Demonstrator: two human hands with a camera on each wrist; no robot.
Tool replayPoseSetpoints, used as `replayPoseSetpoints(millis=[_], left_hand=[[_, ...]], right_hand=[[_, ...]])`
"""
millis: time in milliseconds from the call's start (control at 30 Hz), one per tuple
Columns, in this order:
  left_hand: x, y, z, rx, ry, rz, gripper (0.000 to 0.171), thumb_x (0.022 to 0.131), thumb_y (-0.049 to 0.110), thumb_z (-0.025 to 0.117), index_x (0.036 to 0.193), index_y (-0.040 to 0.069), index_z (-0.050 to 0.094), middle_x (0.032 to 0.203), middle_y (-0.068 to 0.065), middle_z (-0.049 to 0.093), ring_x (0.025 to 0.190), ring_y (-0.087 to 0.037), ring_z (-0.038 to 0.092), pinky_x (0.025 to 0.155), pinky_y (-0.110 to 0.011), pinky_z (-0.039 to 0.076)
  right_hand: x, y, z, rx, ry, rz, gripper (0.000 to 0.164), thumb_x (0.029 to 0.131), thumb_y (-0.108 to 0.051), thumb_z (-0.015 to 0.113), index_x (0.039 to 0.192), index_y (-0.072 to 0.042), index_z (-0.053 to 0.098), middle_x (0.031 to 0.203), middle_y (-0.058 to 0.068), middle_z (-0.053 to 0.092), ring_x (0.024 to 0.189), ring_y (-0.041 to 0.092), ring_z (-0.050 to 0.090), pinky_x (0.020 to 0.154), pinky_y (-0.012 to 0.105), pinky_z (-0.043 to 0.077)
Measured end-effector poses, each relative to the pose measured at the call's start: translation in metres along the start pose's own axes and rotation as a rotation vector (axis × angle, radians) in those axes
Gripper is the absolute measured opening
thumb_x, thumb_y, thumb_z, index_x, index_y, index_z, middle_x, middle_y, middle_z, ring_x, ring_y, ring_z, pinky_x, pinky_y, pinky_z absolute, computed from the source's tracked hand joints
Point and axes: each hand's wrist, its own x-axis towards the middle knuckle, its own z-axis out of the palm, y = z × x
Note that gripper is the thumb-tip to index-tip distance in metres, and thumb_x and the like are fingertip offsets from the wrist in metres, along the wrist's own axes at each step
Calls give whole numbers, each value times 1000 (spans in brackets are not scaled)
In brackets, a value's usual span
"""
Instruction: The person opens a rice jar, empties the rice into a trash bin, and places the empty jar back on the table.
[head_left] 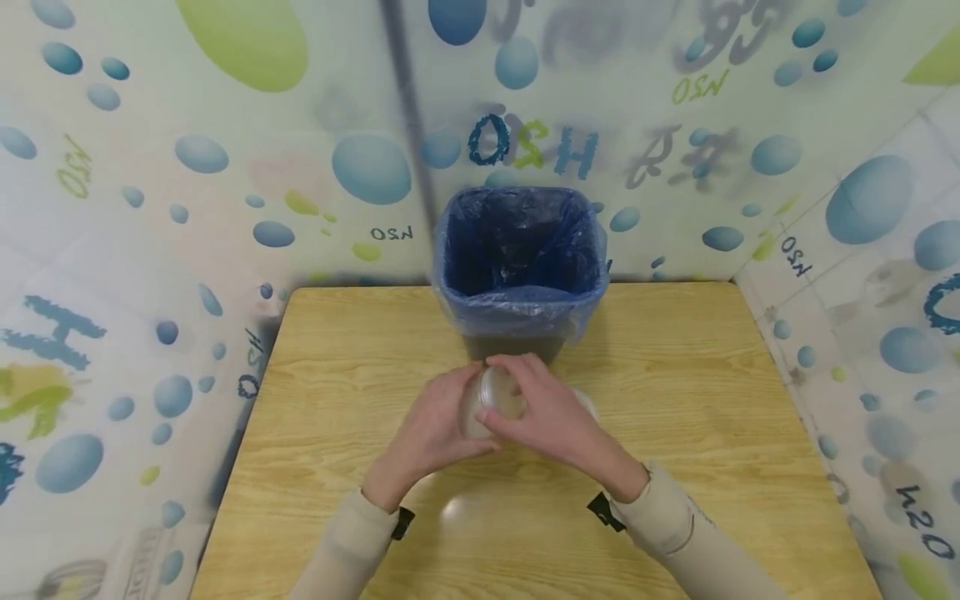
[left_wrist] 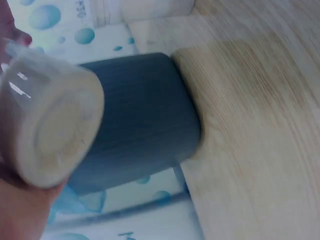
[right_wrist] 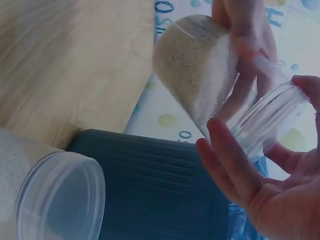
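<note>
A clear plastic jar [right_wrist: 192,62] with pale, grainy stuff in it is held tilted in front of the bin. My left hand [head_left: 435,421] grips its body; in the left wrist view the jar's bottom [left_wrist: 62,125] faces the camera. Around the clear ridged lid [right_wrist: 267,117] at the jar's other end, my right hand [head_left: 543,412] has curled its fingers and thumb. Whether the lid is loose or seated cannot be told. Beside the right hand, a second jar [right_wrist: 60,195] with a translucent lid stands on the table, mostly hidden by that hand in the head view.
Just beyond the hands, a dark bin [left_wrist: 145,115] lined with a blue bag [head_left: 525,308] stands at the table's back edge. The wooden table [head_left: 337,350] meets walls printed with drops and letters at the back and sides.
</note>
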Motion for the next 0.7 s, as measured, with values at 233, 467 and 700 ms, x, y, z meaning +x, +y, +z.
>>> replayPoseSetpoints(millis=[233,467,700], left_hand=[[-12,-5,1,-37,8,-30,122,58,49,100,151,-3,41,145,-21,55,128,-37,56,113,-58,39],[-15,2,7,-35,68,-47,100,66,41,96,143,-2,50,128,-17,64,106,-29,66,83,-46,59],[-12,8,6,-56,98,-25,93,63,32,95,137,-3,51,123,-18,65,102,-30,67,79,-45,60]], right_hand=[[-2,-4,-6,-29,43,29,65,91,-55,70,145,-22,57,135,4,59,117,25,60,94,49,53],[-2,-11,5,-123,137,-75,61,95,-52,59,145,-16,56,136,12,57,108,34,64,87,55,55],[4,-11,28,-34,422,-367,52,104,-53,43,116,-11,70,136,12,63,125,31,58,102,52,49]])
